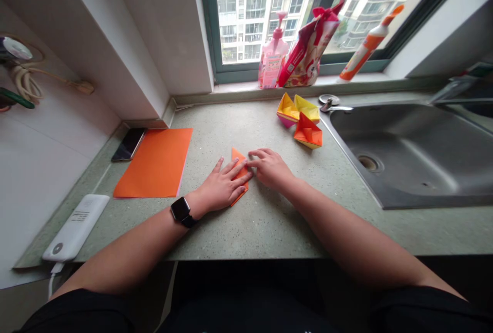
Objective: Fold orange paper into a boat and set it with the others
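Note:
A small folded piece of orange paper [239, 155] lies on the counter in front of me, partly hidden under my fingers. My left hand [221, 187] rests flat across it with the fingers spread, a black watch on that wrist. At the paper's right edge is my right hand [272, 169], its fingers bent loosely and the fingertips by the paper near my left fingers. Farther back stand three folded paper boats: an orange one [308, 132], a yellow one [308, 107] and a yellow-and-purple one [287, 110].
Orange sheets [154, 166] lie at left, beside a phone [130, 144] and a white power bank [77, 227] with a cable. The steel sink [408, 153] borders the counter at right. A pink pump bottle [272, 61], a red bag [308, 53] and an orange-white bottle [364, 51] line the windowsill.

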### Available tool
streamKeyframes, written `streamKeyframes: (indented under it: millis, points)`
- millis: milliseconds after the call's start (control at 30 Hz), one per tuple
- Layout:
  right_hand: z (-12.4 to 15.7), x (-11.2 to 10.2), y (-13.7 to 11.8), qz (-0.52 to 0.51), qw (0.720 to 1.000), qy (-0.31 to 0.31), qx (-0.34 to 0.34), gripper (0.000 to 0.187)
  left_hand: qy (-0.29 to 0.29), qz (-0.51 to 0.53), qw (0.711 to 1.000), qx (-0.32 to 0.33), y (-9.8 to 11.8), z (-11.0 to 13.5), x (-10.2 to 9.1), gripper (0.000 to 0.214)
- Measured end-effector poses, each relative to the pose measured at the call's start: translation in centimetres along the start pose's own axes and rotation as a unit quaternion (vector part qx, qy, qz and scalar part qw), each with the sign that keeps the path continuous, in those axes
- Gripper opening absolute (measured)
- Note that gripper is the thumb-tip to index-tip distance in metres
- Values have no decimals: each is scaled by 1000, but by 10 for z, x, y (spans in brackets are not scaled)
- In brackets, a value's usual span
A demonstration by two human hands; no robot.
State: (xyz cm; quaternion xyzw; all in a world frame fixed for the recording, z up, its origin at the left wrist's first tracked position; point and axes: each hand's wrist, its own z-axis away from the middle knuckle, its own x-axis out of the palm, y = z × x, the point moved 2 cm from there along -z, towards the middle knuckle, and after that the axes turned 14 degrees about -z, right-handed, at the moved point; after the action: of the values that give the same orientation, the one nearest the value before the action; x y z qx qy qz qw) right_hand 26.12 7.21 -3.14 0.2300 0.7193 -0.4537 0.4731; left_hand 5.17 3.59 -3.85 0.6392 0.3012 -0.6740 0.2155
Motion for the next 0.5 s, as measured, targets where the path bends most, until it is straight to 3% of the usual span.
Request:
streamKeyframes:
  millis: [333, 500]
  points:
    - [0, -2, -2, 9, 1000, -9, 13, 44, -14, 26, 996, 79, 4, 35, -2, 55]
    - [10, -6, -8, 10, 999, -24, -25, 49, -31, 40, 995, 81, 4, 38, -2, 57]
